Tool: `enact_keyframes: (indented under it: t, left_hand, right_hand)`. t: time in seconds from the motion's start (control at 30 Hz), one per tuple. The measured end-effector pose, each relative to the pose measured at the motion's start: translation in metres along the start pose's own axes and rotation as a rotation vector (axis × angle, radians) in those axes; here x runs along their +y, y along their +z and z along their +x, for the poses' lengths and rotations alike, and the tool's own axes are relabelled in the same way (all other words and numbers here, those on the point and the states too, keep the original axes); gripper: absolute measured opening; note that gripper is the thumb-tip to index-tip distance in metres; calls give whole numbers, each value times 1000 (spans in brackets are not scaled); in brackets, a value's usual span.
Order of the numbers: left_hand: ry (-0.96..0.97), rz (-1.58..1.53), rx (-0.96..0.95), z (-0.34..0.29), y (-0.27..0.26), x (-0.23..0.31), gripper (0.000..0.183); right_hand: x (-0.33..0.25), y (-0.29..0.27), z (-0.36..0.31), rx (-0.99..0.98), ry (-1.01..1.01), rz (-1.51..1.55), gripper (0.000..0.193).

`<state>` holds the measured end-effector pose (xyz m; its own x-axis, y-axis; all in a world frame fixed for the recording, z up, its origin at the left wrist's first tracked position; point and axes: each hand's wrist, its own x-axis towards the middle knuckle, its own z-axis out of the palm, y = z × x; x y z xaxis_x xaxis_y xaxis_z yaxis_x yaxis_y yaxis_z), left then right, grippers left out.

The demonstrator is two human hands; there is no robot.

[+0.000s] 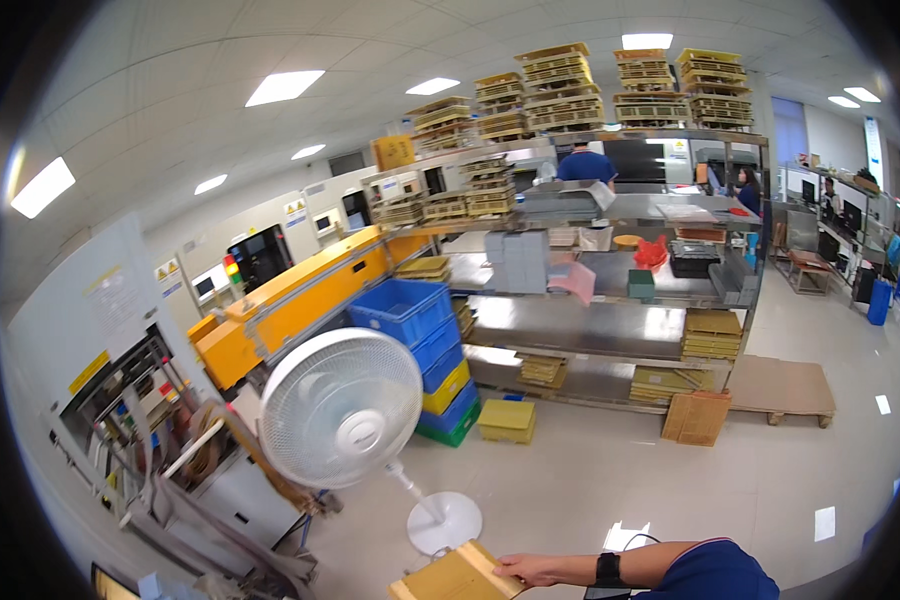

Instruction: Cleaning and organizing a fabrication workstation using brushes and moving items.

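Observation:
At the bottom of the head view, my right hand (532, 571) has its fingers closed on the edge of a flat tan board (440, 582) with a paler strip along one side. The board's lower part is cut off by the frame, and the thumb side of the hand lies on its right edge. A dark band circles my right wrist, below a dark blue sleeve. My left hand is out of sight. Just beyond the board stands a white pedestal fan (342, 405) on a round base (444, 523).
A metal shelf rack (590, 330) bears stacks of tan boards (560, 85). Blue, yellow and green crates (400, 310) are piled left of it. A yellow stack (507, 420) and a pallet (785, 388) lie on the floor. Machines line the left; people are beyond the rack.

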<state>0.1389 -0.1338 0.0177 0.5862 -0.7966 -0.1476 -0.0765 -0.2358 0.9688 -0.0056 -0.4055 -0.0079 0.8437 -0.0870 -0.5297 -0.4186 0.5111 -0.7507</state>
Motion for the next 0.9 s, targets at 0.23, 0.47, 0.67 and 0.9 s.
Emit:
enact_keyframes:
  t: [0.23, 0.47, 0.67, 0.9]
  left_hand:
    - [-470, -934, -250, 181, 116, 92, 53]
    - [-381, -854, -356, 340, 187, 83, 41]
    - [-179, -824, -389, 476, 237, 120, 40]
    - [48, -771, -397, 640, 294, 207, 40]
  right_hand:
    - [-69, -156, -50, 219, -235, 215, 40]
    - [-132, -259, -40, 337, -363, 195, 36]
    - [-210, -335, -11, 358, -393, 75, 37]
    - [-323, -430, -12, 506, -587, 53, 33]
